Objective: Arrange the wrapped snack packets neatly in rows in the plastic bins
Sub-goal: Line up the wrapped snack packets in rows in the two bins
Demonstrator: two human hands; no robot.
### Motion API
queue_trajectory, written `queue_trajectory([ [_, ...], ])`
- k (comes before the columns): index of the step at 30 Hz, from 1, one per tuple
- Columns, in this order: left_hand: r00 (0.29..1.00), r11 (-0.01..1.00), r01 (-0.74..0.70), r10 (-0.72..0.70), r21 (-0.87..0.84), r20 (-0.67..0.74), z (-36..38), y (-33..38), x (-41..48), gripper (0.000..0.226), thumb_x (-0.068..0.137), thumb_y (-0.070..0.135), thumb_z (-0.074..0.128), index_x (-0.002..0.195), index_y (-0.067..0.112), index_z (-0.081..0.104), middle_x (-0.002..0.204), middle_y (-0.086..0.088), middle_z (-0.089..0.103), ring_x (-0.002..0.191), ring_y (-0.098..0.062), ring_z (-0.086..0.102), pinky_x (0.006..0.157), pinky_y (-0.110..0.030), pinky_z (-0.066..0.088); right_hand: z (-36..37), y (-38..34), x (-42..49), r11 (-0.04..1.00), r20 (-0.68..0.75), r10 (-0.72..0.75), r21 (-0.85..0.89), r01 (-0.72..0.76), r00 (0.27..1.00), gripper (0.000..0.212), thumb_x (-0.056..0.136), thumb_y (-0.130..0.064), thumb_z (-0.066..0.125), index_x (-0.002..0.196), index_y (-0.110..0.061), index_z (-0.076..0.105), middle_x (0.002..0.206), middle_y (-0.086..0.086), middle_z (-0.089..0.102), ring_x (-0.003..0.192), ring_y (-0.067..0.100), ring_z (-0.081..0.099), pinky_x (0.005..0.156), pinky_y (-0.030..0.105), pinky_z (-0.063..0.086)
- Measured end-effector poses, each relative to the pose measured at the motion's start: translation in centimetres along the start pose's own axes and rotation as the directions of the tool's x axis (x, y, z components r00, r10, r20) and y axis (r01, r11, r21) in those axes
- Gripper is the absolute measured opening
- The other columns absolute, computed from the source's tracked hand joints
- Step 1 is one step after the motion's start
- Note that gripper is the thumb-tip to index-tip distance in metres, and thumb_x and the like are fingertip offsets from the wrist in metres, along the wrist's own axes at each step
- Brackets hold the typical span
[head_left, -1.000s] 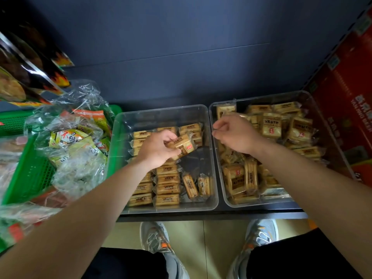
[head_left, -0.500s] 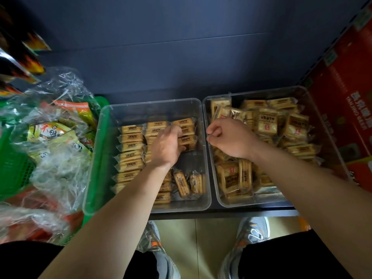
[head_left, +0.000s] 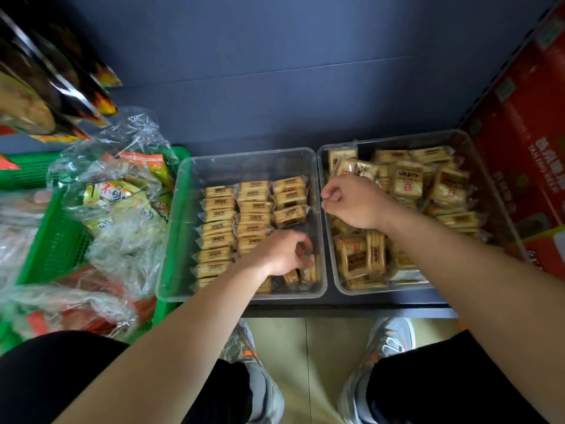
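At the left of the frame, a green plastic mesh basket holds crinkled clear bags of bright snack packs. Just right of it sits a clear rectangular plastic bin with rounded corners. In it, tan, flat, clear-wrapped snack packets lie in three straight rows. The left hand is in the bin's lower right corner, fingers curled down and pinching the top of an upright packet that stands on edge. The right hand is closed in a fist, thumb on forefinger, over the left rim of a second clear plastic bin. Nothing shows in its grasp. In that bin, glossy square packets lie jumbled. A red cardboard box stands at the far right.
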State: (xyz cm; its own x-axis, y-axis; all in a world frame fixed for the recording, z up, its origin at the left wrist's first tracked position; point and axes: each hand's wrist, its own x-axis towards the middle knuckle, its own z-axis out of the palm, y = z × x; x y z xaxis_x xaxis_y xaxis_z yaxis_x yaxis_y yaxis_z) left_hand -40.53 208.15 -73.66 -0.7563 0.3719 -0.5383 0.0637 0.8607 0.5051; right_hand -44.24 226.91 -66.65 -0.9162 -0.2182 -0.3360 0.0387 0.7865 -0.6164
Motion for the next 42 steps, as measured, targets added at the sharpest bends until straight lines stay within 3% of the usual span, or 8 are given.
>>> queue_trajectory([
  [4,1.000,1.000,-0.003,0.003,-0.021,-0.024,0.2,-0.1,-1.1,0.008,0.089,0.024,0.076,0.091,0.028,0.070,0.095,0.012,0.067,0.088,-0.010,0.065,0.075,-0.023,0.049,0.1,0.1,-0.7,0.999,0.017,-0.024,-0.035,0.024,1.000,0.019,0.097,-0.024,0.063,0.116,-0.020,0.067,0.109,-0.004,0.068,0.102,0.016,0.063,0.090,0.035,0.051],
  [10,0.994,0.996,-0.065,0.070,0.058,-0.083,-7.3,1.3,-6.6,0.013,0.091,0.023,0.072,0.085,0.031,0.063,0.095,0.017,0.065,0.089,0.003,0.060,0.089,-0.025,0.046,-0.6,-1.0,-3.0,0.986,0.083,-0.165,-0.013,0.167,0.983,0.032,0.097,-0.020,0.064,0.126,-0.032,0.063,0.138,-0.007,0.054,0.122,0.012,0.054,0.108,0.041,0.044],
  [15,0.970,0.955,-0.198,0.159,-0.220,-0.183,-10.9,2.2,-11.0,0.015,0.088,0.007,0.075,0.084,0.020,0.069,0.092,0.016,0.070,0.090,-0.003,0.069,0.080,-0.019,0.052,-1.2,-2.8,-4.8,0.950,0.304,-0.230,0.278,0.144,0.925,0.054,0.093,-0.016,0.070,0.137,-0.043,0.052,0.130,-0.023,0.052,0.114,0.002,0.058,0.086,0.022,0.052],
  [22,0.970,0.748,-0.156,-0.007,-0.645,-0.243,-10.4,1.8,-10.4,0.018,0.097,-0.002,0.059,0.104,0.014,0.064,0.107,-0.007,0.072,0.100,-0.018,0.073,0.080,-0.029,0.060,-2.3,-2.8,-3.8,0.896,0.254,-0.194,0.440,0.065,0.947,0.034,0.089,-0.015,0.077,0.118,-0.027,0.065,0.107,-0.009,0.072,0.091,0.006,0.072,0.070,0.017,0.056],
  [26,0.973,0.656,-0.125,-0.064,-0.744,-0.220,-11.3,1.8,-9.5,0.015,0.101,0.012,0.056,0.112,0.017,0.065,0.108,-0.011,0.074,0.094,-0.026,0.074,0.075,-0.033,0.059,-2.1,-2.9,-2.4,0.866,0.239,-0.183,0.498,0.042,0.954,0.029,0.091,-0.015,0.074,0.118,-0.025,0.067,0.106,-0.004,0.074,0.096,0.013,0.073,0.078,0.025,0.059],
  [31,0.966,0.750,-0.127,-0.055,-0.649,-0.252,-11.3,1.7,-8.6,0.039,0.086,0.013,0.078,0.120,0.022,0.063,0.109,-0.006,0.072,0.084,-0.018,0.073,0.082,-0.042,0.059,-1.5,-2.6,-1.2,0.859,0.245,-0.168,0.512,0.020,0.955,0.029,0.093,-0.016,0.072,0.120,-0.024,0.066,0.107,-0.004,0.074,0.093,0.011,0.073,0.079,0.026,0.060],
  [37,0.953,0.742,-0.203,0.000,-0.639,-0.302,-11.4,2.9,-7.5,0.046,0.085,0.004,0.078,0.122,0.022,0.060,0.116,-0.008,0.069,0.089,-0.019,0.075,0.073,-0.029,0.059,-3.1,-2.6,-1.4,0.896,0.183,-0.179,0.437,0.083,0.967,0.037,0.091,-0.028,0.075,0.127,-0.027,0.064,0.113,-0.002,0.071,0.101,0.013,0.070,0.081,0.032,0.057],
  [42,0.910,0.779,-0.308,0.073,-0.547,-0.408,-11.4,6.7,-5.7,0.044,0.088,0.015,0.077,0.127,0.025,0.059,0.111,0.008,0.075,0.093,-0.012,0.073,0.082,-0.035,0.058,-8.5,0.0,-4.1,0.929,0.041,-0.114,0.359,0.091,0.993,0.038,0.085,-0.014,0.080,0.121,-0.012,0.067,0.104,0.001,0.072,0.094,0.014,0.068,0.085,0.028,0.054],
])
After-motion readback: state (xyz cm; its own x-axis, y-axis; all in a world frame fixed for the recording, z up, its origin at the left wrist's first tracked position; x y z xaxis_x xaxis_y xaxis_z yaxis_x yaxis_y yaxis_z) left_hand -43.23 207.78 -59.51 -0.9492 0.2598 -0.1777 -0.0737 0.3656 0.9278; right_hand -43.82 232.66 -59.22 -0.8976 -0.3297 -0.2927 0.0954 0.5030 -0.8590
